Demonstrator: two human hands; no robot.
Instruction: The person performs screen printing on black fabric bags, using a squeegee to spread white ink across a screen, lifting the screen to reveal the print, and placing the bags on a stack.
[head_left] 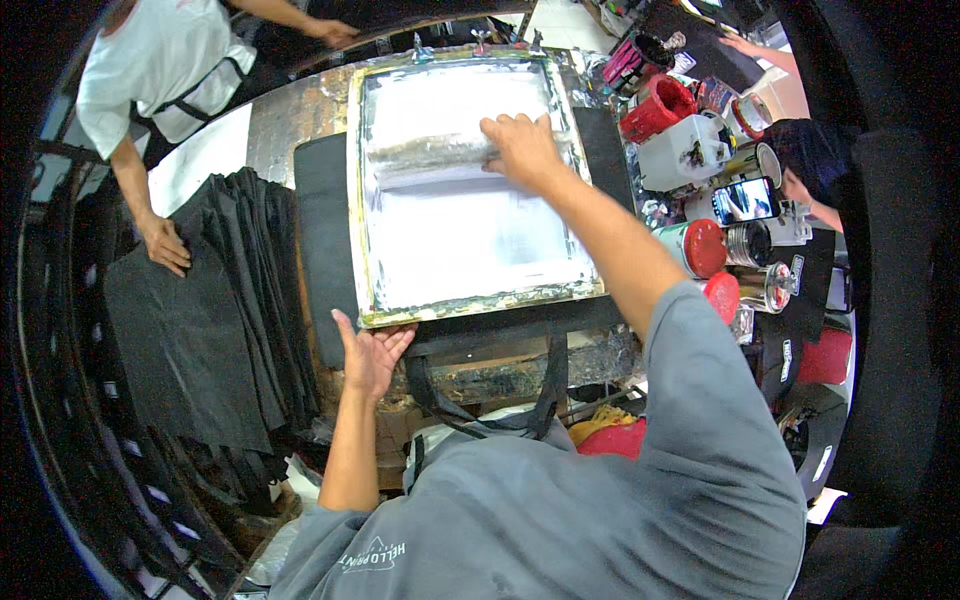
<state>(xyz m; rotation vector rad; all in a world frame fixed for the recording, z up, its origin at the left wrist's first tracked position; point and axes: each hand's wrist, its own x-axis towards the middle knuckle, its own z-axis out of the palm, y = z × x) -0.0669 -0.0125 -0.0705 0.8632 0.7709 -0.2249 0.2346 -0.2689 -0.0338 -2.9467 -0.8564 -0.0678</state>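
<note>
Squeegee (425,160) midway over my screen frame (480,305), laid at twelve o'clock on a black bag (322,230).
My right hand (525,150) curls over its right end; my left hand (372,362), palm open, fingers spread, seems to hold nothing, close to the frame's seven o'clock edge. I'd judge this pass partway, some left, though any print beneath is hidden. Piled black cloth (190,340) hangs at nine o'clock.

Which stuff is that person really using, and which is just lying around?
Seems in use:
- stained frame, left hand at its near edge
- grey bar under the right hand
- black bag beneath the frame

Seems just lying about:
- lit phone
- white jug
- red-lidded jar
</note>
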